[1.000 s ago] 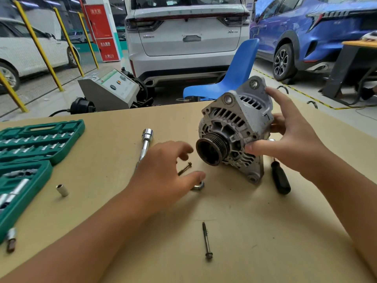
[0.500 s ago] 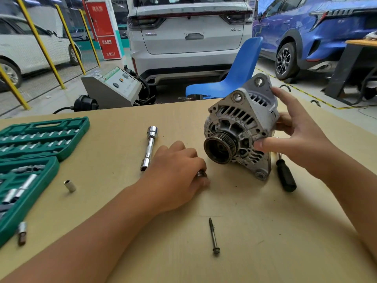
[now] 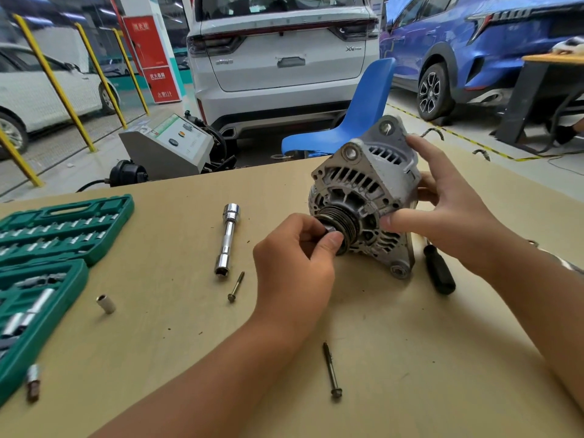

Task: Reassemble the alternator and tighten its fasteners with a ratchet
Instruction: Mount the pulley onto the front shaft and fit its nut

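Two hands work on the alternator (image 3: 363, 197), which stands on the far right part of the table (image 3: 410, 358) with its shaft axis roughly level and its pulley (image 3: 343, 224) facing left and toward the viewer. The right hand (image 3: 448, 210) grips the housing from the right, thumb on the front face and fingers spread over the back. The left hand (image 3: 294, 263) pinches a small nut (image 3: 328, 229) between thumb and forefinger at the pulley's centre. Left of them a chrome socket extension (image 3: 228, 238) lies with its long axis running near to far, a short bolt (image 3: 236, 286) just beside its near end. A longer bolt (image 3: 331, 369) lies near the viewer.
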The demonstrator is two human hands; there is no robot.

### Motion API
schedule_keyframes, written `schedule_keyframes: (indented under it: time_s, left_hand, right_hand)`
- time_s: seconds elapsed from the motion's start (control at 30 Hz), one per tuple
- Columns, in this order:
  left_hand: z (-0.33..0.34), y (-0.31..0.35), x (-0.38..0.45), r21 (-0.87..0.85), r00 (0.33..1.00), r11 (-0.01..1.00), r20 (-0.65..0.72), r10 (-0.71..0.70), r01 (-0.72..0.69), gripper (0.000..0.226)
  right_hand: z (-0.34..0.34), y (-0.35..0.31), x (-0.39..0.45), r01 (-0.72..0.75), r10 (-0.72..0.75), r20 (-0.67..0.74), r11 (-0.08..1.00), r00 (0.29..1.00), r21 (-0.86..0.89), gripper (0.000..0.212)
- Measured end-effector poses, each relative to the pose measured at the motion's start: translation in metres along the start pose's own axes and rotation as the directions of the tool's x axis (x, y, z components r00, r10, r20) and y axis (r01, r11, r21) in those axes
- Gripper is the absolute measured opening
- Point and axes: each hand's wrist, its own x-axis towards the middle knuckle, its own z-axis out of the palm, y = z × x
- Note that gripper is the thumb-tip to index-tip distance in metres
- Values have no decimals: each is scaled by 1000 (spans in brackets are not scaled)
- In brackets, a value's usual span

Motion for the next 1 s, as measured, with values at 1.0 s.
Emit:
schedule_keyframes:
  time_s: [1.0]
  left_hand:
    - [-4,-7,11,-205,958,936,33,-285,285,36]
  right_hand:
    - [13,-8,-5,-32,24,-100,996,995,-84,115]
